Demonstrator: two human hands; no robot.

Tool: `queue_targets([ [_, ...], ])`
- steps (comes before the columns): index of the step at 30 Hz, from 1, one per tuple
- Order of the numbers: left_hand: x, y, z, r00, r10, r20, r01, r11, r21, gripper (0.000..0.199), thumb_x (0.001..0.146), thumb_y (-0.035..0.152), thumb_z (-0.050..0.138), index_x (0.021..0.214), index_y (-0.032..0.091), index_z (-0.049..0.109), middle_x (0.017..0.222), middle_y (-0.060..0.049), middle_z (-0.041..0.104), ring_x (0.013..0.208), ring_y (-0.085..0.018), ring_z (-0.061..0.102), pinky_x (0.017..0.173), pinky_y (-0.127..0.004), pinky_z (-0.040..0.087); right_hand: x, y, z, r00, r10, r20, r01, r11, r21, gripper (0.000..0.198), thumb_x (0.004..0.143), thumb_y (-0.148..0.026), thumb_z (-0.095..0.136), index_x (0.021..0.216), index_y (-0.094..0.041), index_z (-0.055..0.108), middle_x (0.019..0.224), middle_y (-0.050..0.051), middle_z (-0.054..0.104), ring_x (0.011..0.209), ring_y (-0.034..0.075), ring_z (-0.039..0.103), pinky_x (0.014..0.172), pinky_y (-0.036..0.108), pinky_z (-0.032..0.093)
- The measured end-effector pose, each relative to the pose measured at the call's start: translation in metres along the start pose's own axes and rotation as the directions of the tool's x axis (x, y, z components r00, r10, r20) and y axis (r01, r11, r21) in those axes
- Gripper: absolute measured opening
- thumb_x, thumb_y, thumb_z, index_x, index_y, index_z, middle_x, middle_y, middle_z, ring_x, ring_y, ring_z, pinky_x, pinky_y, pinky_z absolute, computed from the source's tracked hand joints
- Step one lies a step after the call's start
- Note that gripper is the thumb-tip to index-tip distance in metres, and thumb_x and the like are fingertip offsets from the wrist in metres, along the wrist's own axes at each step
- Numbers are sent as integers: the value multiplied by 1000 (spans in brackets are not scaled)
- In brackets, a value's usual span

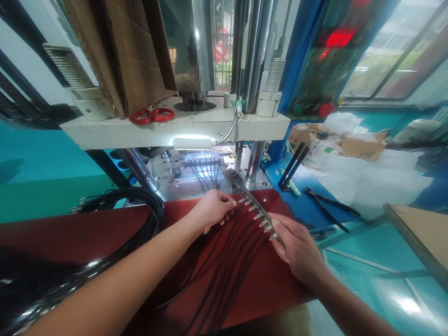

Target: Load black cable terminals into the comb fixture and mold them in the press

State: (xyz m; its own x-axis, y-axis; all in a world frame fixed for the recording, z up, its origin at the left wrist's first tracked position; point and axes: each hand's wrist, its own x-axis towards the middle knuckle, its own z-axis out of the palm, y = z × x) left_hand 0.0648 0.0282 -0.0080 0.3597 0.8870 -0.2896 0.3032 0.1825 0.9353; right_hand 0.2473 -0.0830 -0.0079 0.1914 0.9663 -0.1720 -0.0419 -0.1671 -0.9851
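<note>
My right hand [297, 245] grips the near end of a narrow metal bar [257, 204], which slants over the red-brown work surface [276, 280]. Several small metal connectors [258, 216] stick out along the bar's left side, with black cables [224, 261] trailing from them toward me. At the bar's far end, my left hand [215, 209] is closed in a pinch close to the first connector; what its fingertips hold is too small to make out. Beyond the hands, more thin cables [206, 175] run into a lit fixture [201, 158] on the press bed.
A thick coil of black cables [154, 210] lies at the left. Red-handled scissors [152, 115] rest on the white press plate [182, 128], above a lamp [192, 143]. Right of the press are cutting pliers [329, 207], plastic bags [371, 177] and a control panel [322, 60].
</note>
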Motion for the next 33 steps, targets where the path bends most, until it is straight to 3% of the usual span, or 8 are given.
queue_targets([
  [4,0,-1,1,999,14,-30,-13,999,36,17,75,31,63,64,18,62,53,0,54,40,-10,44,37,-22,32,4,15,-1,997,72,34,-75,994,78,35,83,-42,59,112,-24,67,76,3,59,65,13,50,46,19,36],
  [9,-2,1,2,999,23,-32,-21,997,70,18,75,33,61,66,18,63,55,0,53,41,-10,43,37,-22,33,4,17,-1,996,76,49,-82,989,120,37,81,-44,63,113,-24,66,91,4,62,69,12,51,49,17,38],
  [16,-2,2,4,1000,26,-10,-25,995,95,19,75,35,60,70,17,64,58,0,54,44,-10,43,39,-21,34,3,18,-2,998,59,35,-60,997,50,41,83,-46,60,116,-22,65,82,5,60,72,14,51,49,17,40],
  [24,0,4,5,999,26,47,-31,993,111,23,78,36,55,74,16,65,56,-1,56,47,-11,48,44,-22,37,1,13,2,997,69,36,-72,994,85,37,84,-43,60,114,-22,65,80,2,58,65,10,48,48,14,39],
  [33,7,7,13,997,81,-16,-72,946,315,23,80,36,52,76,16,65,58,-3,60,48,-13,52,46,-24,35,2,18,0,997,72,41,-75,993,86,39,84,-48,57,116,-26,64,92,3,62,71,12,53,50,16,41],
])
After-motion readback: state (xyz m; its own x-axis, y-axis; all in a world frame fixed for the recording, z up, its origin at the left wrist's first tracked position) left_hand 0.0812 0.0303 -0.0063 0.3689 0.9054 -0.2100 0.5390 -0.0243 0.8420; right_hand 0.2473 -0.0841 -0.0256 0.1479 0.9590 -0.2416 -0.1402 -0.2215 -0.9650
